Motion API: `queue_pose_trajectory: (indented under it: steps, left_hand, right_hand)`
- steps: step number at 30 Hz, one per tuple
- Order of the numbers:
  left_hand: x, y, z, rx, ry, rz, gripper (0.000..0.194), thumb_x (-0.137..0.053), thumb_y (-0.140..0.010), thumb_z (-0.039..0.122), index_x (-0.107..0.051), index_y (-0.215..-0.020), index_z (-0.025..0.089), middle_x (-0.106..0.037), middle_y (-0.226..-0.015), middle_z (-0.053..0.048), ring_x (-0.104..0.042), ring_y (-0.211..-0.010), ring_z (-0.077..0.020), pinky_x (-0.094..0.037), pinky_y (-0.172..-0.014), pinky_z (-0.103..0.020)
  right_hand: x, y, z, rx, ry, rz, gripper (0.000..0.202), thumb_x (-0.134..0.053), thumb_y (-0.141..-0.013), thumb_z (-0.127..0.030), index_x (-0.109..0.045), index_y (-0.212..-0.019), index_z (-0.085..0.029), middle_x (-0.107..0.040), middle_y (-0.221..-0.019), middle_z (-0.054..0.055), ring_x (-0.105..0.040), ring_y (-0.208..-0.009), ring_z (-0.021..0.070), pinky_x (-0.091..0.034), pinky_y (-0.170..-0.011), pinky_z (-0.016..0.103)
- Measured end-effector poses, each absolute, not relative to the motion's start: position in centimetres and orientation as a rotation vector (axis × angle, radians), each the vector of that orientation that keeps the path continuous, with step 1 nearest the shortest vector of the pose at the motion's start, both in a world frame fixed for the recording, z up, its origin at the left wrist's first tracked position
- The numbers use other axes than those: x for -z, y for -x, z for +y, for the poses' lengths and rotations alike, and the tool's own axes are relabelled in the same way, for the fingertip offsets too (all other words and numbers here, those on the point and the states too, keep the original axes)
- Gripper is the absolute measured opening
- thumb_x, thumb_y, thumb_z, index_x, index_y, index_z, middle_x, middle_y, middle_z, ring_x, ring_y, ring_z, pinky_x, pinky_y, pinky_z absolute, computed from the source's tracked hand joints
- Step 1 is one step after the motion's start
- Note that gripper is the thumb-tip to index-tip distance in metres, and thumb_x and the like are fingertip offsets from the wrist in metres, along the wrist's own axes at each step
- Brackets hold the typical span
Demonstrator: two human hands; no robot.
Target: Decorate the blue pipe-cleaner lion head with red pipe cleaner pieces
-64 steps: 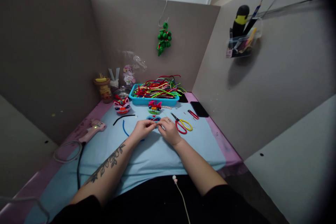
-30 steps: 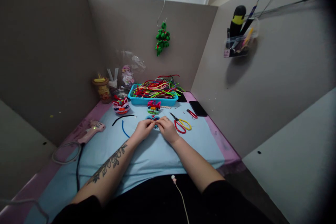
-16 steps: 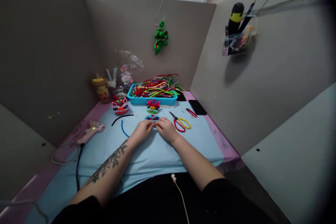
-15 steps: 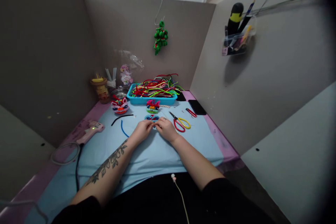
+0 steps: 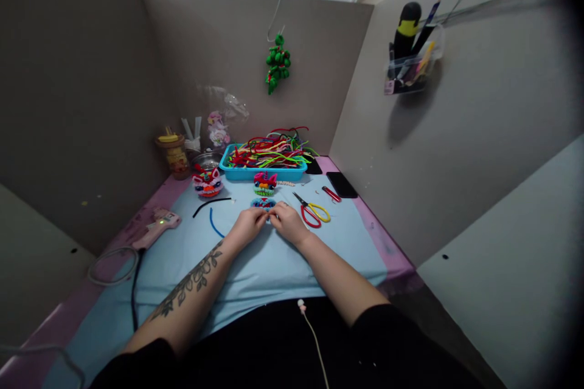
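Note:
Close together over the middle of the blue cloth, my left hand and my right hand pinch a small blue and red pipe-cleaner figure. Fingertips of both hands meet at its near edge and hide its lower part. Just behind it sits a pink and green pipe-cleaner lion head. A pink, white and red lion head stands further left. Scissors with one red and one yellow handle lie open right of my right hand. Left of my left hand are a blue pipe cleaner and a black one.
A blue tray full of colourful pipe cleaners stands at the back. Right are a red cutter and a black phone. A pink corded tool lies left. Grey partitions enclose three sides; a clear holder hangs right.
The view has shifted very slightly. Both hands stay at the blue and red figure, with hardly any visible movement of the fingers.

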State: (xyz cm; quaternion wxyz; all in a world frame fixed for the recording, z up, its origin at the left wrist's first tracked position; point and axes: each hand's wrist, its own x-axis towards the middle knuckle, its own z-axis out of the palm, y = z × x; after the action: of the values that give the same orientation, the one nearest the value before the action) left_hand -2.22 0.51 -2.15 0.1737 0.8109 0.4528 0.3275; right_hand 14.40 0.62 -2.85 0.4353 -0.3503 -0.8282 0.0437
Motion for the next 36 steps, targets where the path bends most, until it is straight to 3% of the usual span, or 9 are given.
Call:
queue_pose_trajectory:
  steps: [16,22,30,36]
  left_hand:
    - [1.2,1.5,0.1,-1.007,-1.749,1.240,0.020,-0.050,-0.069,0.030,-0.058,-0.059,0.015,-0.050,-0.053,0.002,-0.043,-0.054,-0.0116,-0.032,-0.053,-0.023]
    - [1.0,1.5,0.0,-0.877,-1.243,1.057,0.023,-0.056,-0.067,0.033,-0.044,-0.054,0.017,-0.031,-0.047,0.007,-0.021,-0.039,-0.0044,-0.011,-0.040,-0.022]
    - [0.0,2.2,0.4,-0.749,-1.069,0.952,0.019,-0.058,-0.063,0.031,-0.049,-0.060,0.015,-0.032,-0.051,0.006,-0.017,-0.041,-0.0030,-0.007,-0.039,-0.019]
    - [-0.2,2.5,0.0,-0.795,-1.070,0.897,0.021,-0.060,-0.067,0.033,-0.053,-0.067,0.013,-0.035,-0.054,0.006,-0.021,-0.043,-0.0027,-0.011,-0.039,-0.017]
  right_hand:
    - [2.9,-13.9,0.2,0.163,0.885,-2.107,0.016,-0.045,-0.086,-0.013,-0.056,-0.078,-0.018,-0.055,-0.079,0.007,-0.052,-0.077,0.0211,-0.047,-0.072,0.034]
    - [2.6,-13.8,0.0,0.194,0.895,-2.140,0.017,-0.044,-0.087,-0.013,-0.058,-0.080,-0.018,-0.057,-0.082,0.009,-0.052,-0.079,0.0211,-0.047,-0.071,0.034]
    - [2.4,-13.7,-0.2,-0.007,0.777,-1.982,0.016,-0.045,-0.088,-0.017,-0.061,-0.087,-0.019,-0.059,-0.084,0.008,-0.056,-0.082,0.0193,-0.050,-0.076,0.034]
    - [2.3,-14.3,0.0,-0.137,0.727,-1.879,0.016,-0.050,-0.088,-0.018,-0.064,-0.095,-0.020,-0.060,-0.088,0.007,-0.058,-0.085,0.0178,-0.051,-0.077,0.033]
